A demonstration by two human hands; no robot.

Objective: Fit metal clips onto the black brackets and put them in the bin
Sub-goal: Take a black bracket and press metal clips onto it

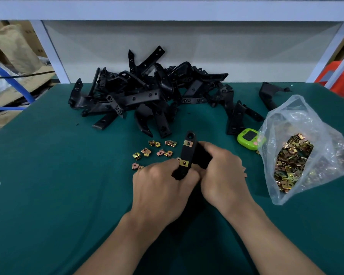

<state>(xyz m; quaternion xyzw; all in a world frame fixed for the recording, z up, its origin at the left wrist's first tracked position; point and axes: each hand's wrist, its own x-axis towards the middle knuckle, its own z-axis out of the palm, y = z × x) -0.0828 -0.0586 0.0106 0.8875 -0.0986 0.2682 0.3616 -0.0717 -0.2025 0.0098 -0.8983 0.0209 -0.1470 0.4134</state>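
One black bracket (187, 155) is held up just over the middle of the green desk (58, 175). It stands almost straight up, with its round end on top. Two gold clips sit on it, one near the top (188, 143) and one lower down (183, 163).

Two hands hold this bracket. The left hand (163, 181) has its fingers curled around the bottom part, close to the lower clip. The right hand (220, 171) is curled around the bracket's right side, and its fingers hide that part. The two hands touch each other.

About eleven loose clips (160, 152) lie on the desk just behind the left hand. Some lie on top of each other, so the count is not sure. A few more peek out beside the right hand, too hidden to count.

One big pile of black brackets (147, 96) lies at the back of the desk. There are too many, all mixed up, to count. One more bracket (268, 94) lies alone at the back right.

One clear plastic bag (298, 116) sits open on the right, full of clips. One small green timer (248, 137) sits between the bag and the pile, touching the bag.
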